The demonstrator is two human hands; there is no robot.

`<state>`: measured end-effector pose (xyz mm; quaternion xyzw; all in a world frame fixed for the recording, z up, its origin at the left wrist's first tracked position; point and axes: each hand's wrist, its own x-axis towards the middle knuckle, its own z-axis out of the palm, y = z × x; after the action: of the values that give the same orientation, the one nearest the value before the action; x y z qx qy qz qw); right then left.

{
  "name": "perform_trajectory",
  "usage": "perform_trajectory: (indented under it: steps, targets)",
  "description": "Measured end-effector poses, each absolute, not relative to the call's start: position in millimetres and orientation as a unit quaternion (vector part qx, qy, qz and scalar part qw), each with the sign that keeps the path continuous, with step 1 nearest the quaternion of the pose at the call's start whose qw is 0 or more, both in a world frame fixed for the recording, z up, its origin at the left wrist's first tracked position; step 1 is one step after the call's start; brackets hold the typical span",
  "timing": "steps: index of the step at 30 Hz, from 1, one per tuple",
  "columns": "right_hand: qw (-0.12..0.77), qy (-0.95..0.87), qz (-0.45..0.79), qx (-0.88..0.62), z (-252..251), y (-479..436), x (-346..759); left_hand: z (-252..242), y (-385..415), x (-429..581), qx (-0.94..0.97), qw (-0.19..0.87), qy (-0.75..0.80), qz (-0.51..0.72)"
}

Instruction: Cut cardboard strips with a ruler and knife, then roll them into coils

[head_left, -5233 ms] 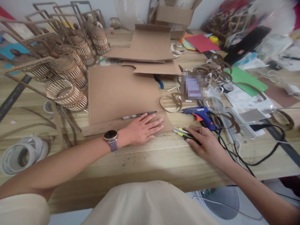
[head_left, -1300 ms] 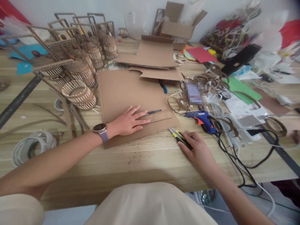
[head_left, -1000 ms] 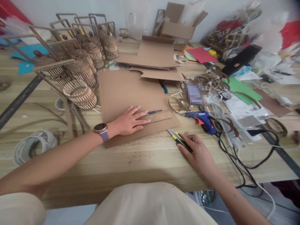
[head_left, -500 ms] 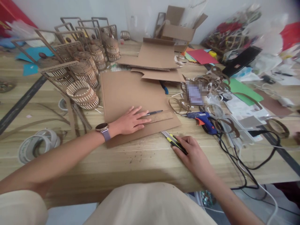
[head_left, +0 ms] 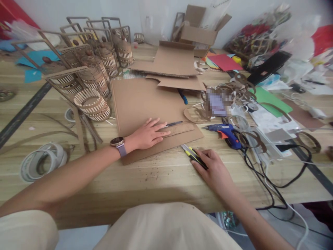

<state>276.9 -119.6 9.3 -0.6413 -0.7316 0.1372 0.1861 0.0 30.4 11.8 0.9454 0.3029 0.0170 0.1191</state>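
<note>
My left hand (head_left: 148, 133) lies flat with fingers spread on a large brown cardboard sheet (head_left: 145, 104), its fingertips resting on a narrow cardboard strip (head_left: 180, 129) laid along the sheet's near edge. A dark pen (head_left: 173, 123) lies just beyond the fingertips. My right hand (head_left: 213, 170) is closed round a yellow-and-black utility knife (head_left: 194, 156), whose blade end sits at the cardboard's near edge on the wooden table (head_left: 156, 180).
A blue glue gun (head_left: 225, 131) with black cables (head_left: 262, 166) lies to the right. Woven cardboard lanterns (head_left: 91, 104) stand at the left, tape rolls (head_left: 41, 163) nearer. Flattened boxes (head_left: 169, 60), coloured paper (head_left: 223, 60) and cardboard rings (head_left: 234, 88) crowd the back.
My right hand has slid the knife leftward along the cardboard's near edge. The left hand stays pressed on the strip. The view has shifted slightly.
</note>
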Motion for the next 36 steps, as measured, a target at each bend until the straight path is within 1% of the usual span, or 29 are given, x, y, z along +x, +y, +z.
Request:
perform_trajectory:
  steps: [9,17,25,30,36]
  targets:
    - [0.189,-0.74,0.133,-0.632,6,-127,273,9,31,0,0.945,0.122,0.302,0.027]
    - [0.21,-0.744,0.132,-0.621,4,-129,267,5,32,-2,0.947,0.118,0.297,0.04]
    - [0.211,-0.753,0.131,-0.609,5,-127,261,6,32,-1,0.947,0.115,0.297,0.034]
    - [0.189,-0.766,0.153,-0.596,8,-135,255,8,31,0,0.947,0.114,0.3,0.025]
    - [0.197,-0.766,0.142,-0.595,7,-128,238,13,31,1,0.945,0.121,0.304,0.016]
